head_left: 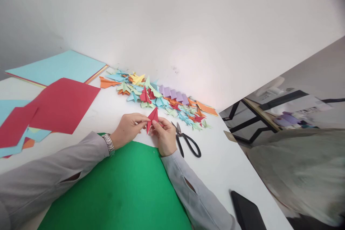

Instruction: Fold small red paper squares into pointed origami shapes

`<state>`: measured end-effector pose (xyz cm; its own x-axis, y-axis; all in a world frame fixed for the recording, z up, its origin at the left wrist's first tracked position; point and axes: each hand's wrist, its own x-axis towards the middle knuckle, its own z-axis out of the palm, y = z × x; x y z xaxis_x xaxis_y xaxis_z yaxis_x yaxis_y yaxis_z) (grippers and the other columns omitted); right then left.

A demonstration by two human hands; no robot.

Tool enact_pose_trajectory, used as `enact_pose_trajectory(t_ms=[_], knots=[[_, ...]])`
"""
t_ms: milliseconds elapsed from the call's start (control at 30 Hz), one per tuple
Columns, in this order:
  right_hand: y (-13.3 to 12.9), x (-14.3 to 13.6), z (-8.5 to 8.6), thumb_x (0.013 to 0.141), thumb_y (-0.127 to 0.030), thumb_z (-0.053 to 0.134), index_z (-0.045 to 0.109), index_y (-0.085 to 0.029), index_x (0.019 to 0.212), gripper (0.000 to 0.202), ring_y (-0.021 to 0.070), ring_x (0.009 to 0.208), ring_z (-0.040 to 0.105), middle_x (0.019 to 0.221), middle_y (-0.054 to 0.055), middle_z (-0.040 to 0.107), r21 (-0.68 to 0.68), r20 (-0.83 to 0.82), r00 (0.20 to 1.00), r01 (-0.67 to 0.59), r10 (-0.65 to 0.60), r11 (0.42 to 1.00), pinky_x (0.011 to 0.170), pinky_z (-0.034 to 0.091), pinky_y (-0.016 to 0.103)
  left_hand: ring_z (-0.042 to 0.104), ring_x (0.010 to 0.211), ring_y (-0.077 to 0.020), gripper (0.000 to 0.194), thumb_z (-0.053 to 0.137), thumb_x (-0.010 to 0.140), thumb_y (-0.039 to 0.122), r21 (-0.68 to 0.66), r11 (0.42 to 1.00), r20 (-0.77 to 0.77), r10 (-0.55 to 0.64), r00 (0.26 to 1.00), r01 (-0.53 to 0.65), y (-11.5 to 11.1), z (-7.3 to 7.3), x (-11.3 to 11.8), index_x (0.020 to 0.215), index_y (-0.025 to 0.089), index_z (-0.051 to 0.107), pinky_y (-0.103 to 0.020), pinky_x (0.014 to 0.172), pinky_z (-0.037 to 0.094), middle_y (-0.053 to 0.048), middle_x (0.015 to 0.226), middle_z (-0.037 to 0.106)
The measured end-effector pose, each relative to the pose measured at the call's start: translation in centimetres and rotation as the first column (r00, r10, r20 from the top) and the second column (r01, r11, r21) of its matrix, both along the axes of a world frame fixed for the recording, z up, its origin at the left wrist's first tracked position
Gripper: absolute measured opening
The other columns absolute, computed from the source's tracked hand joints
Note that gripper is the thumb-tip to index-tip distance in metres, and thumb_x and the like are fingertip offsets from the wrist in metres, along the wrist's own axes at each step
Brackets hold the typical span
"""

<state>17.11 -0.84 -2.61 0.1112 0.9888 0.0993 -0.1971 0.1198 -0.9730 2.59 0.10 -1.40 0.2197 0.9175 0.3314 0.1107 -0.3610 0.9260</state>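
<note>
A small folded red paper piece (153,118), pointed at top and bottom, is held upright between both hands above the white table. My left hand (128,127) pinches its left side with thumb and forefinger. On its right side, my right hand (165,134) grips it with thumb and fingers. Just beyond lies a heap of folded paper shapes (161,102) in blue, green, orange, red, yellow and purple. Black-handled scissors (190,142) rest to the right of my right hand. Under my forearms is a green sheet (121,187).
Red paper (67,104) and a light blue sheet stack (59,66) lie at the left, near smaller paper pieces. A black flat device (248,210) sits at the table's right edge. Behind the table is a white wall (161,25); a shelf (261,115) stands at the right.
</note>
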Motion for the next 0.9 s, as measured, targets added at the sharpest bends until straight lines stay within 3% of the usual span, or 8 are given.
enact_pose_trajectory(t_ms=[200, 433, 767, 900], knots=[[0.3, 0.2, -0.6, 0.064, -0.033, 0.075, 0.07, -0.017, 0.077, 0.021, 0.0091, 0.04, 0.05, 0.057, -0.001, 0.066, 0.009, 0.012, 0.999, 0.046, -0.046, 0.999, 0.041, 0.039, 0.023, 0.064, 0.065, -0.0137, 0.015, 0.063, 0.072, 0.02, -0.012, 1.0, -0.019, 0.012, 1.0, -0.012, 0.0, 0.2, 0.1, 0.08, 0.018, 0.075, -0.021, 0.049, 0.053, -0.007, 0.092, 0.072], [0.1, 0.1, -0.1, 0.065, -0.032, 0.074, 0.07, -0.016, 0.075, 0.019, 0.0095, 0.04, 0.05, 0.051, -0.003, 0.061, -0.008, -0.007, 0.999, 0.038, -0.038, 0.999, 0.042, 0.038, 0.023, 0.064, 0.067, -0.0135, 0.018, 0.058, 0.076, 0.021, 0.051, 0.998, -0.052, 0.043, 0.998, -0.04, -0.1, 0.1, 0.0, 0.081, 0.02, 0.075, -0.02, 0.05, 0.052, -0.006, 0.09, 0.072], [0.0, 0.1, -0.1, 0.065, -0.032, 0.075, 0.072, -0.016, 0.076, 0.021, 0.0089, 0.04, 0.049, 0.05, -0.002, 0.061, 0.014, 0.079, 0.995, 0.052, -0.053, 0.999, 0.043, 0.037, 0.023, 0.055, 0.043, -0.0094, 0.009, 0.067, 0.066, 0.02, -0.288, 0.957, 0.13, 0.083, 0.988, -0.043, 0.0, 1.4, 0.2, 0.07, 0.012, 0.069, -0.021, 0.043, 0.049, 0.0, 0.053, 0.064], [-0.1, 0.0, 0.1, 0.064, -0.032, 0.076, 0.072, -0.016, 0.08, 0.023, 0.0088, 0.041, 0.049, 0.053, -0.002, 0.063, 0.02, 0.075, 0.997, 0.025, -0.027, 0.999, 0.043, 0.038, 0.023, 0.055, 0.042, -0.0094, 0.02, 0.075, 0.059, 0.024, -0.344, 0.939, 0.232, 0.102, 0.967, -0.016, 0.1, 1.4, 0.2, 0.067, 0.013, 0.061, -0.02, 0.041, 0.046, 0.001, 0.048, 0.061]])
